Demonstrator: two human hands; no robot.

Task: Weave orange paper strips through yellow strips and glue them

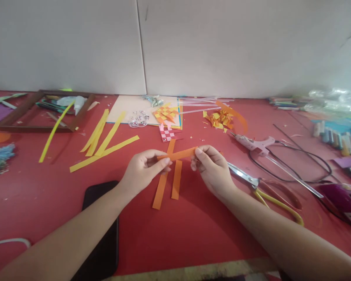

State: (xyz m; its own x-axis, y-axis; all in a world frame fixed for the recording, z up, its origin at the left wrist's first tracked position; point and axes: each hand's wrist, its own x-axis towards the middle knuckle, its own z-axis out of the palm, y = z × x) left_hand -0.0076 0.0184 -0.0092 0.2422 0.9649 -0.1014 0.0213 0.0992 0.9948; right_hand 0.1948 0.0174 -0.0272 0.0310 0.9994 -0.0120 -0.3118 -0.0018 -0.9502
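Observation:
My left hand [143, 171] and my right hand [212, 169] each pinch one end of a short orange paper strip [178, 154], held level just above the red table [193, 234]. Two more orange strips [163, 183] lie flat on the table under my hands, one long and one shorter [177, 179]. Both hands have fingers closed on the held strip.
Yellow strips [105, 142] lie to the left. A black phone [105, 234] sits under my left forearm. Scissors [251, 181] and a pink glue gun [256, 143] lie to the right. Woven paper pieces [166, 114], a wooden frame [26, 117] and markers [336, 136] stand further back.

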